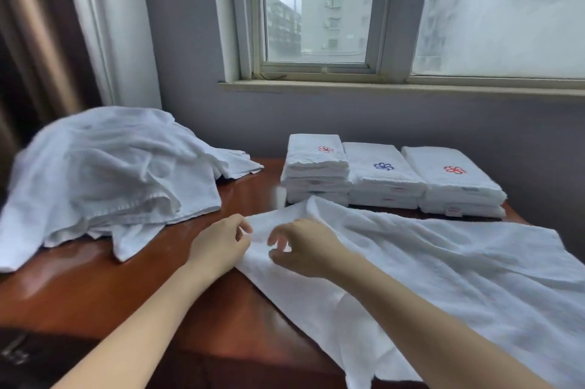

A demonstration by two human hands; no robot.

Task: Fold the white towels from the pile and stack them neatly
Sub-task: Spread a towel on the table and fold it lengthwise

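Brown table [95, 287], rumpled white towel [443, 278] spread flat; left hand [218, 246] pinches towel's left edge, right hand [304, 249] loosely curled over towel, grip unclear.

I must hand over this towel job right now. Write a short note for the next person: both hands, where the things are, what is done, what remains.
Left hand: it seems to pinch the near-left edge of the spread towel.
Right hand: fingers are curled just over the same towel; I cannot tell if it grips.
Unfolded pile: it lies at the back left of the table.
Done: three stacks of folded towels stand in a row at the back right.
Left: fold the spread towel, put it on a stack, then work through the pile.
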